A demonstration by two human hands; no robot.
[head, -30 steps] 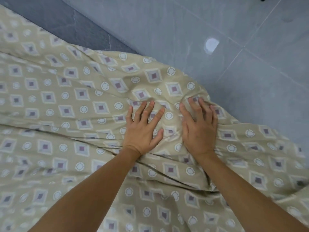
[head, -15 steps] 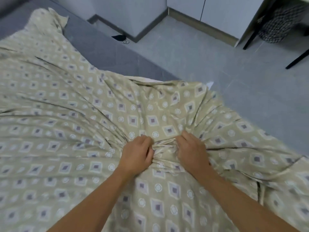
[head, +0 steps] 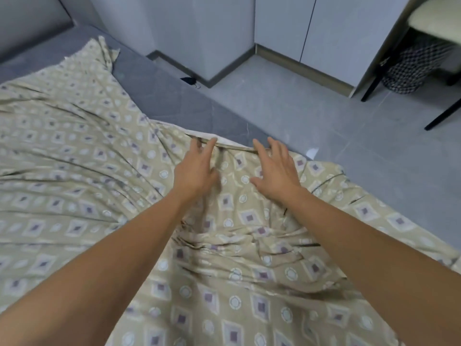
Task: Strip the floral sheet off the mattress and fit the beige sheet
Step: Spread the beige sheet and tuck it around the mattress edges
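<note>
While wrinkled, beige sheet (head: 74, 186) | left hand (head: 194, 168), right hand (head: 277, 171) spread

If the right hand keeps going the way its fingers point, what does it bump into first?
Probably the beige sheet's turned-over edge, just past the right hand, then bare grey mattress. The hand's height is unclear.

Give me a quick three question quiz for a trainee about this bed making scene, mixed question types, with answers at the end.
1. True or false: both hands grip bunched fabric of the beige sheet.
2. Which hand reaches nearer the sheet's far edge? A) left hand B) right hand C) about level
3. What grey surface lies uncovered beyond the sheet's edge?

Key:
1. False; both hands are open with fingers spread.
2. C.
3. The mattress.
</note>
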